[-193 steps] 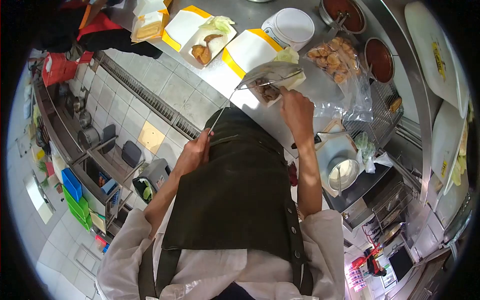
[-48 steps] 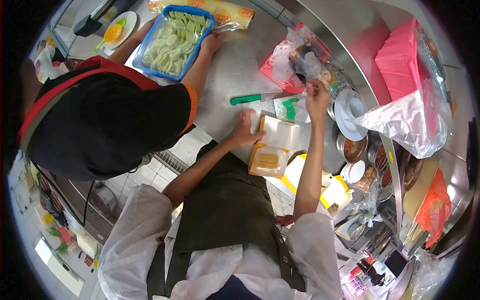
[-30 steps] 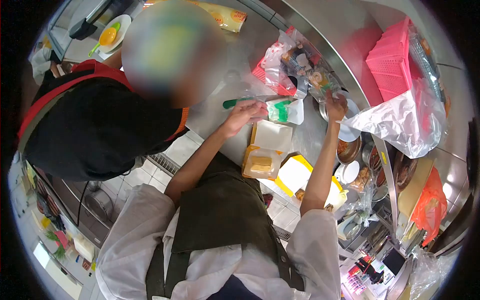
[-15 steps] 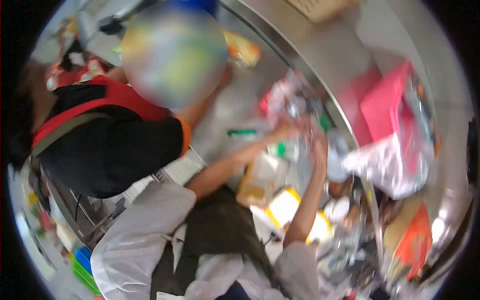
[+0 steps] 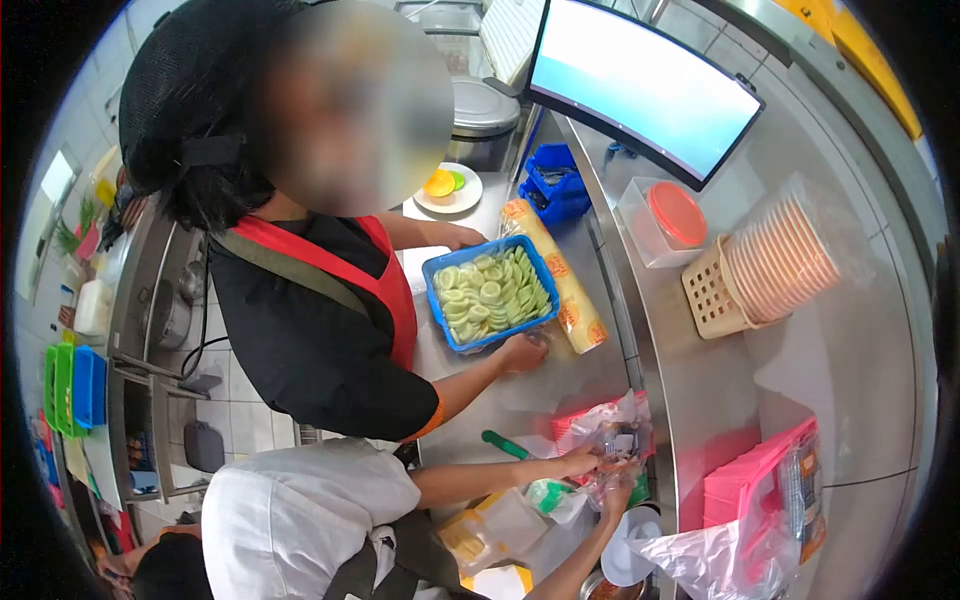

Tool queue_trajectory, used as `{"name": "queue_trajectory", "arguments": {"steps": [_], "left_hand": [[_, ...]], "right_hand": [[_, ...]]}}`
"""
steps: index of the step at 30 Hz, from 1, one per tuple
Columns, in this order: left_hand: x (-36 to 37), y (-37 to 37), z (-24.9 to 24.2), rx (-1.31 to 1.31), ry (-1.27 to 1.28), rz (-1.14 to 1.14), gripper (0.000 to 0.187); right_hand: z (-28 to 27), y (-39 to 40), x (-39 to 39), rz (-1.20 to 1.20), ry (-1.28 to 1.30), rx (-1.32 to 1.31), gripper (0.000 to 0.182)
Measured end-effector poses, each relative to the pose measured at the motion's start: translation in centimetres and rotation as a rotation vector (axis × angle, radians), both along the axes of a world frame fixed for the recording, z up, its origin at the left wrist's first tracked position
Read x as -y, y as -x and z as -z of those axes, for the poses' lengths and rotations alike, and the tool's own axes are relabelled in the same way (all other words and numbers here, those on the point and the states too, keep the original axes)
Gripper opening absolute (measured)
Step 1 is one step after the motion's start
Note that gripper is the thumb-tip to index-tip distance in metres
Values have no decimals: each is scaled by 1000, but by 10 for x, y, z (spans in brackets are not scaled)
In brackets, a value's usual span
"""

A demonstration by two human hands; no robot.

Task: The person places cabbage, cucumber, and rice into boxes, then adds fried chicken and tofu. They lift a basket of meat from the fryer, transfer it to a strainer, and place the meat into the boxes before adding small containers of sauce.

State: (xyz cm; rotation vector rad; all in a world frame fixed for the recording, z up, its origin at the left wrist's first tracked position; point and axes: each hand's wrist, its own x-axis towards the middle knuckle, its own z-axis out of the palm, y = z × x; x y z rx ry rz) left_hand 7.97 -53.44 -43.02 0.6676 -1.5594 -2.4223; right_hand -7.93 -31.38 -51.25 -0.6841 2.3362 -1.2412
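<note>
Knife (image 5: 507, 445) on counter (image 5: 560, 385), left of bag (image 5: 612, 440); tray (image 5: 489, 293) behind.

tub (image 5: 437, 268): blue, filled with pale green slices
knife handle (image 5: 500, 443): green
basket (image 5: 580, 425): pink, by the clear bag (image 5: 618, 440)
apron (image 5: 385, 290): red over a black shirt (image 5: 310, 350)
lid (image 5: 677, 213): orange-red on a clear box
stacked bowls (image 5: 785, 262): salmon pink, in a beige crate (image 5: 708, 298)
roll (image 5: 560, 285): yellow wrap with orange round marks
bins (image 5: 70, 385), far left: green and blue
</note>
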Motion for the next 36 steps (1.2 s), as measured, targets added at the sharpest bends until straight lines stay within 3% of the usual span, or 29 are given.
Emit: {"name": "queue_trajectory", "arguments": {"steps": [3,4,6,13,16,19,22,25,28,32,33,36], "left_hand": [[18,-4,2,-12,10,-54,33],[11,-1,0,-8,24,-50,34],[12,-4,1,-5,21,-59,35],[16,-5,1,-12,34,-99,40],[20,-5,2,-19,40,-120,42],[27,-8,3,-31,44,-147,44],[35,-10,3,-58,60,-175,46],[41,-15,3,-80,90,-194,48],[31,-9,0,-94,173,-180,50],[-1,29,-3,-64,535,-153,53],[2,31,-19,-52,625,-147,54],[23,34,-88,199,665,147,55]], "right_hand": [[-42,-19,10,265,-68,198,28],[-40,-17,17,115,-11,-97,25],[-38,-18,25,47,98,-236,25],[-21,13,25,-134,21,-279,24],[-13,25,29,-335,-50,-746,20],[-40,12,36,-165,52,-291,21],[-98,-20,69,-64,343,-146,22],[-123,-33,87,-120,137,-601,21],[-42,33,58,-178,-123,-732,22],[-122,-13,97,-102,-172,-611,31],[-126,-16,100,-107,-217,-630,32],[-117,-17,92,-115,-211,-634,33]]}}
